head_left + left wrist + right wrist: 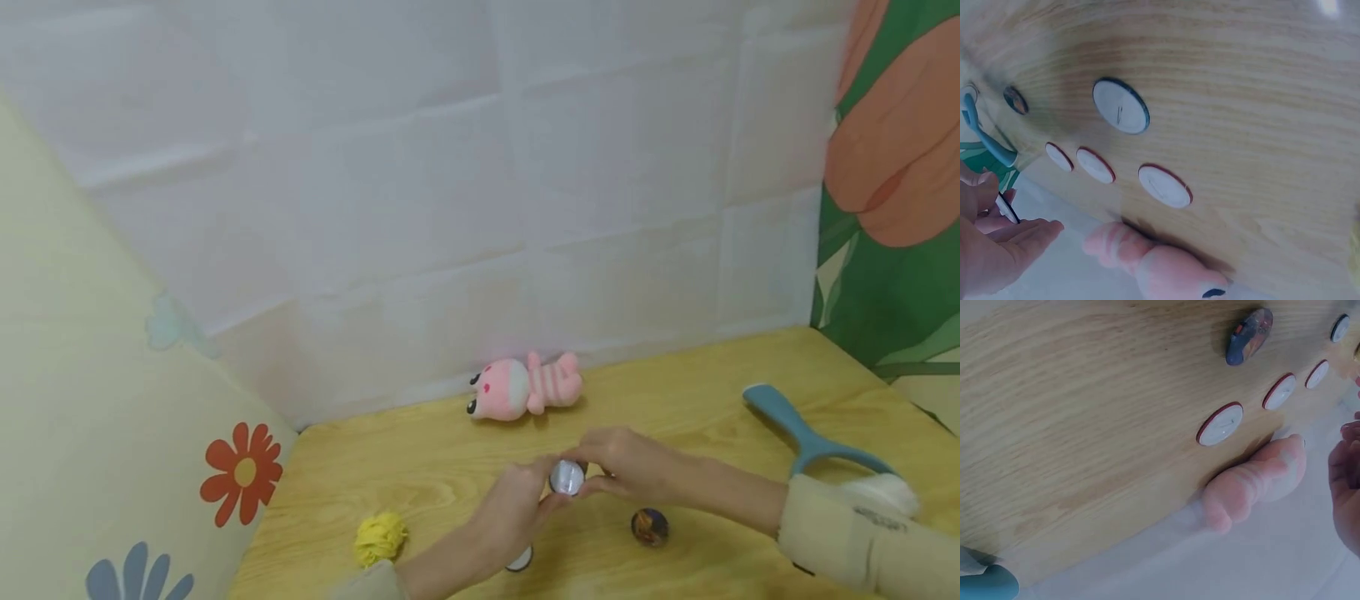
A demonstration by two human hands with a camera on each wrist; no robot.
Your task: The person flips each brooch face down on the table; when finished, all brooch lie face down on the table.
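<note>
In the head view both hands meet above the middle of the table around a small round disc, its pale, shiny face turned toward the head camera. Fingers and thumb of my left hand pinch its left edge, while my right hand pinches the right edge. From the left wrist the same disc appears nearly edge-on, white with a dark rim, among the fingers of the left hand. The right wrist view catches only part of the right hand.
Red-rimmed white discs lie in a row before a pink plush toy. Nearer are a blue-rimmed disc and a picture-faced disc. A yellow bundle is left; a blue-handled object is right, near the sleeve.
</note>
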